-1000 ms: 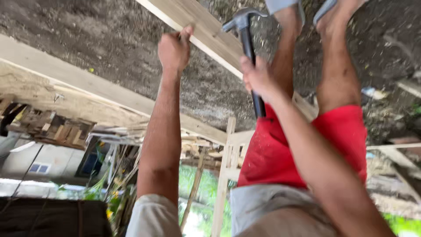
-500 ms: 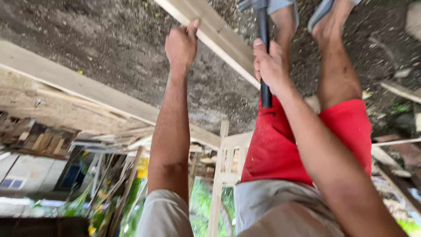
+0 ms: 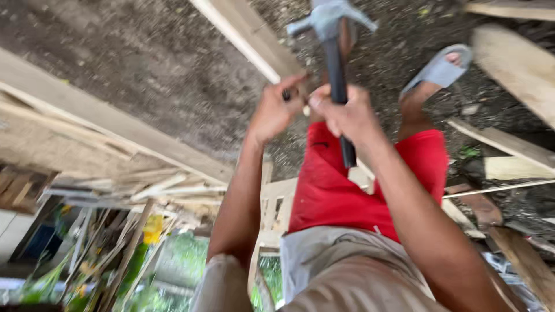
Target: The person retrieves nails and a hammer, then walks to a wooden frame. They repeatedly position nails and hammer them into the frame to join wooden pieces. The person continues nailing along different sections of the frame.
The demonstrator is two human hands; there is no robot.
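My right hand [image 3: 347, 115] grips the black handle of a claw hammer [image 3: 334, 34], whose grey head sits near the top edge. Close beside it, my left hand [image 3: 276, 110] pinches a small dark object, perhaps a nail, against a long pale wooden plank [image 3: 248, 34] that runs diagonally over the dirt ground. The two hands nearly touch. Below them I see red shorts [image 3: 347, 185] and a foot in a grey sandal [image 3: 439, 69].
A wide plank [image 3: 104, 121] crosses the left side. Splintered wood scraps [image 3: 144, 190] pile up below it. More boards [image 3: 509, 58] lie at the right on the dirt. Green plants [image 3: 144, 271] show at the bottom left.
The view has swung, and both hands now sit lower and nearer the middle. My left hand has come in next to my right hand. The hammer head is now fully in sight.
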